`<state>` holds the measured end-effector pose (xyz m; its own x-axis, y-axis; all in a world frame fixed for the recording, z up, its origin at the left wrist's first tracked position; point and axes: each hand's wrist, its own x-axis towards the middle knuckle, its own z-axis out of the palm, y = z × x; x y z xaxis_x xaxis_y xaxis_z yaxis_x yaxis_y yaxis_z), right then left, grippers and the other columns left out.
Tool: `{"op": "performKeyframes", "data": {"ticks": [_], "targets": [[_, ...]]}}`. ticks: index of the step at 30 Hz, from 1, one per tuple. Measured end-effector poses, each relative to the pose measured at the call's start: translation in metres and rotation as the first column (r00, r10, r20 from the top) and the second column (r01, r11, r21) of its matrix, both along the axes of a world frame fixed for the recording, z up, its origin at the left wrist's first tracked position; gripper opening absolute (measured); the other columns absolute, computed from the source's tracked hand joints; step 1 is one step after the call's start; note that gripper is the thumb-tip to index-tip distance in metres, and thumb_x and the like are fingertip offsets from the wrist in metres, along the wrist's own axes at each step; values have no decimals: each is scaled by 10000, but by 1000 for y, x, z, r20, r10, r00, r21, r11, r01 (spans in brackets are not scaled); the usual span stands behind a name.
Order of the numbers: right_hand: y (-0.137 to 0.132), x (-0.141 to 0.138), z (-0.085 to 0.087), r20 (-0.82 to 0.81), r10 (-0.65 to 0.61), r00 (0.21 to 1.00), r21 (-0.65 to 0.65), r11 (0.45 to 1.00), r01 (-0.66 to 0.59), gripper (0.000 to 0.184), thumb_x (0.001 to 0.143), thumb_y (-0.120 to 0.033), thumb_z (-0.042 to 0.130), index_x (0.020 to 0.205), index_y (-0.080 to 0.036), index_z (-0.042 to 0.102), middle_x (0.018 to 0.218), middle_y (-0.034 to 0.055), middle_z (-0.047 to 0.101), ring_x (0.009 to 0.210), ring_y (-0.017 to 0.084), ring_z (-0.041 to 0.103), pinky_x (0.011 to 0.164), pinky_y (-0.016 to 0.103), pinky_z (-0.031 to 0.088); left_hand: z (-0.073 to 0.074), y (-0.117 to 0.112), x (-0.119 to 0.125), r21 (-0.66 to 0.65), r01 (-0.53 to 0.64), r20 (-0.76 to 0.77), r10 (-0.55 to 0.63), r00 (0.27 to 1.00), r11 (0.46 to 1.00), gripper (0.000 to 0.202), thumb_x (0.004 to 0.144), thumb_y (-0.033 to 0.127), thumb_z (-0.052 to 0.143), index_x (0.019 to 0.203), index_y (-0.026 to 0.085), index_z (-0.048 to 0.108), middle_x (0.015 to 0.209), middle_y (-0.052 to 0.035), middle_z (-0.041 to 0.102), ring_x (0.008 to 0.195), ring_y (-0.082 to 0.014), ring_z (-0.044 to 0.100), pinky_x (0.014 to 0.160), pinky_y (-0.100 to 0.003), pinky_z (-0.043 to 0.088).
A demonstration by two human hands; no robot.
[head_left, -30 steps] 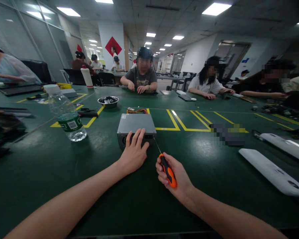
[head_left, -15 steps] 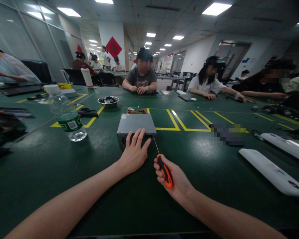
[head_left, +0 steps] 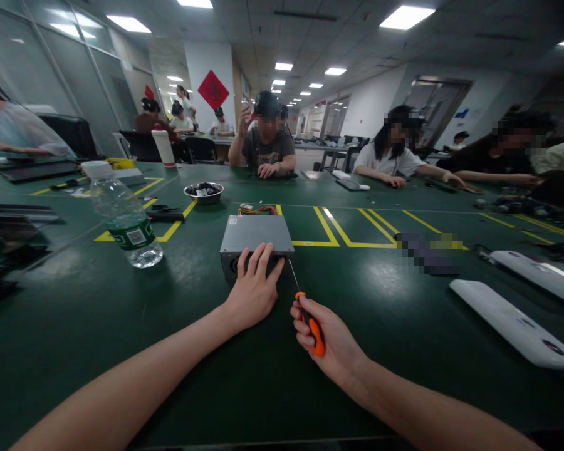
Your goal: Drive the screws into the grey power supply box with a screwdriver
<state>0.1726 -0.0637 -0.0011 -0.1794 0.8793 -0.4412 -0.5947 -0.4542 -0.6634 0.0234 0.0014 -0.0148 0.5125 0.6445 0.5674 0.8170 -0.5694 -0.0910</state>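
A grey metal computer power supply sits on the green table in front of me, with coloured cables behind it. Over its front edge lies my left hand, open, fingers spread and touching the case. My right hand is closed around the orange and black handle of a screwdriver. Its thin shaft slants up to the front right corner of the power supply. Whether the tip sits in a screw is too small to tell.
A water bottle stands to the left, and a metal bowl of small dark parts is farther back. White oblong devices lie at the right. A person sits across the table, with others along the sides.
The screwdriver handle has turned slightly in my right hand. My left hand stays on the power supply. The person across has raised one hand beside the head.
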Motion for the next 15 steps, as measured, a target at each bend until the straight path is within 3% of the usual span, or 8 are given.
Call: {"op": "performKeyframes", "data": {"ticks": [7, 12, 15], "targets": [[1, -1, 4, 8, 36, 999, -60, 998, -36, 245, 868, -295, 428, 827, -110, 583, 585, -8, 489, 442, 43, 419, 385, 135, 318, 3, -2, 1, -24, 7, 22, -7, 1000, 1000, 503, 751, 215, 511, 1246, 150, 458, 1393, -191, 270, 1302, -333, 206, 1051, -524, 126], [1, 0, 1, 22, 10, 1000, -22, 1000, -10, 80, 783, -214, 553, 762, -138, 539, 628, -8, 518, 436, 33, 403, 359, 125, 264, 3, -1, 1, -24, 8, 20, -7, 1000, 1000, 507, 747, 220, 511, 1245, 145, 460, 1391, -196, 266, 1307, -337, 189, 1048, -530, 125], [1, 1, -2, 27, 0, 1000, 18, 1000, -1, 81, 775, -200, 574, 744, -142, 526, 646, -12, 522, 451, 30, 415, 369, 121, 274, 3, -2, 0, -20, 8, 17, -8, 1000, 1000, 510, 748, 224, 513, 1248, 143, 458, 1394, -191, 263, 1307, -335, 190, 1049, -526, 130]]}}
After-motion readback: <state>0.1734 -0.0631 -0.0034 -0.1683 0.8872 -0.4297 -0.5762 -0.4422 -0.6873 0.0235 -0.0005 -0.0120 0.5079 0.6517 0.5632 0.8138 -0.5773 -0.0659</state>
